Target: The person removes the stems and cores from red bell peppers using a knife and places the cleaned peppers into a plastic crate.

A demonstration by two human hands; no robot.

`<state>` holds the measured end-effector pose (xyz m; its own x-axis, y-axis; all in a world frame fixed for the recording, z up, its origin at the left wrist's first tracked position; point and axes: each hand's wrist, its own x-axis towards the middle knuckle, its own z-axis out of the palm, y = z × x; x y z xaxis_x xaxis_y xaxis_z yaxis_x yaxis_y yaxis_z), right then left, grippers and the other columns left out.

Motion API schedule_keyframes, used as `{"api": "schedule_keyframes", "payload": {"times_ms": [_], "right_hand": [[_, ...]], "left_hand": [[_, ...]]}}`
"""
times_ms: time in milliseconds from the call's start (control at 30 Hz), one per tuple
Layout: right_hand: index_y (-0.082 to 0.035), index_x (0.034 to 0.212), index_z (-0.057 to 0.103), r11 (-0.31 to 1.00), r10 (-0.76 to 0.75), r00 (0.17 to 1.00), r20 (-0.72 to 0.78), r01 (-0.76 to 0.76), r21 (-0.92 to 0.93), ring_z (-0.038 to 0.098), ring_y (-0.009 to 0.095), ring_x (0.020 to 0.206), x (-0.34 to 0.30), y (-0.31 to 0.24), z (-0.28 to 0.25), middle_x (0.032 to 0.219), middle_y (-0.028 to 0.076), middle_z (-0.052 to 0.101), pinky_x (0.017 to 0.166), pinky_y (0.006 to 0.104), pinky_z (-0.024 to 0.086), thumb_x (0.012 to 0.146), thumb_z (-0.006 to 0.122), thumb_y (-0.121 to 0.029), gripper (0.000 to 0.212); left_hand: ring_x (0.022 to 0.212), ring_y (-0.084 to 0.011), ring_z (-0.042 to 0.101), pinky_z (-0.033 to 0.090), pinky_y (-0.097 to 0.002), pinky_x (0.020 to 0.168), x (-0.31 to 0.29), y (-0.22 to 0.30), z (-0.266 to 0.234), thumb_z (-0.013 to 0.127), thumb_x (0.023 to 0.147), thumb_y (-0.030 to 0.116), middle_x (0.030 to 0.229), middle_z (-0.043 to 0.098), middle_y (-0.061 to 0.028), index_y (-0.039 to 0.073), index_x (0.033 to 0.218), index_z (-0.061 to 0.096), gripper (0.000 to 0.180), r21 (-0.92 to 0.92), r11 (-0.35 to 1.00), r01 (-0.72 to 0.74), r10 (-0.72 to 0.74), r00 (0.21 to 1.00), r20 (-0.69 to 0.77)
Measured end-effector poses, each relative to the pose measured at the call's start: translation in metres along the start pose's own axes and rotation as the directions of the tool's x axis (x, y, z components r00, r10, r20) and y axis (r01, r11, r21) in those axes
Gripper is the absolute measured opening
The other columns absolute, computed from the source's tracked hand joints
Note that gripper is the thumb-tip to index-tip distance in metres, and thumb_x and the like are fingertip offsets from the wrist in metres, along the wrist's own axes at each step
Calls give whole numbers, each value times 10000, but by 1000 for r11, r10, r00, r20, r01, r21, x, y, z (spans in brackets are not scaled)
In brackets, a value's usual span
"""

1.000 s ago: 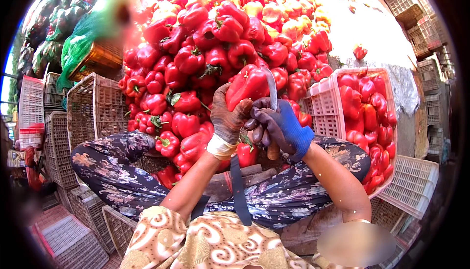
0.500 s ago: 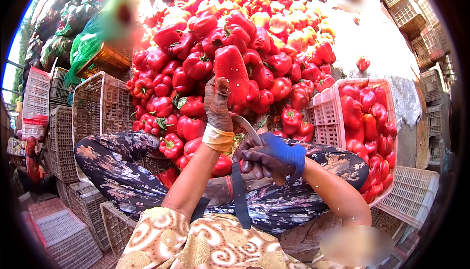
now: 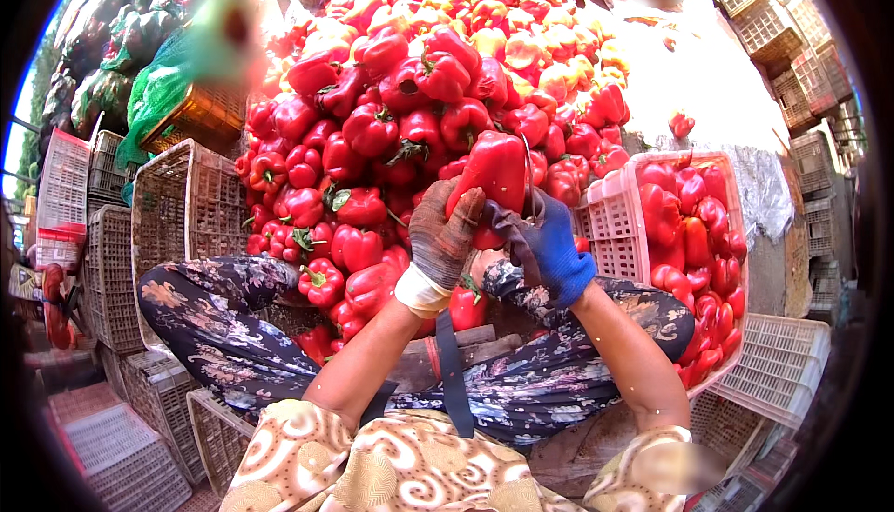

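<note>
At far left a slatted crate [image 3: 219, 205] stands beside the heap of peppers [image 3: 368, 130], and neither looks altered. The left grip [image 3: 436, 235], gloved in brown and grey, is closed around the lower left side of a large red pepper [image 3: 490, 175]. Half a second ago it held this pepper out over the heap, away from the knife [image 3: 528, 166]; now the pepper is drawn back in front of the body, between the two hands. The blade, then low and pointing left, stands upright along the pepper's right side. Whether it touches the skin, I cannot tell. The right grip [image 3: 551, 244], gloved in blue, is wrapped around the knife, its handle hidden. Pepper and blade being together again, the knife work seems resumed. At right, a pink crate [image 3: 610, 225] holds more red peppers.
</note>
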<state>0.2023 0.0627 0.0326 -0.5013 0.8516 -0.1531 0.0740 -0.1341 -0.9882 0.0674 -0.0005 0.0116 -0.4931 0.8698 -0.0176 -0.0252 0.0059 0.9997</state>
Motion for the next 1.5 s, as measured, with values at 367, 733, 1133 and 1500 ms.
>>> {"api": "schedule_keyframes", "payload": {"times_ms": [367,733,1133,1500], "right_hand": [[-38,881,655,986,168,974,154,-169,-8,506,42,459,-6,-34,-6,603,2,613,431,204,361,874,697,-355,319],[-41,956,669,979,177,979,98,-186,88,463,19,464,-7,-38,-15,695,-32,601,423,190,346,853,726,-219,213],[-37,1194,604,996,-91,979,182,92,3,602,83,972,-8,3,-4,1094,64,668,871,284,505,783,786,-114,455],[-29,1218,577,896,-336,905,261,393,-208,635,165,1025,-16,-25,11,1119,99,666,883,325,513,752,808,-105,526]], "left_hand": [[677,-63,551,459,-254,575,0,19,-4,582,941,447,765,621,5,26,952,668,429,-220,964,148,-152,988,-2],[1183,-228,558,467,-364,1002,24,32,-9,668,850,506,1297,557,-112,-18,1342,461,749,-621,718,314,-24,903,430],[957,-220,640,548,-377,798,22,-46,-46,812,734,217,1152,619,-69,56,1348,454,729,179,835,-520,419,813,404],[1139,-184,562,466,-343,985,3,-38,-31,727,833,260,1259,578,-73,43,1323,483,589,-161,983,-85,140,916,375]]}}
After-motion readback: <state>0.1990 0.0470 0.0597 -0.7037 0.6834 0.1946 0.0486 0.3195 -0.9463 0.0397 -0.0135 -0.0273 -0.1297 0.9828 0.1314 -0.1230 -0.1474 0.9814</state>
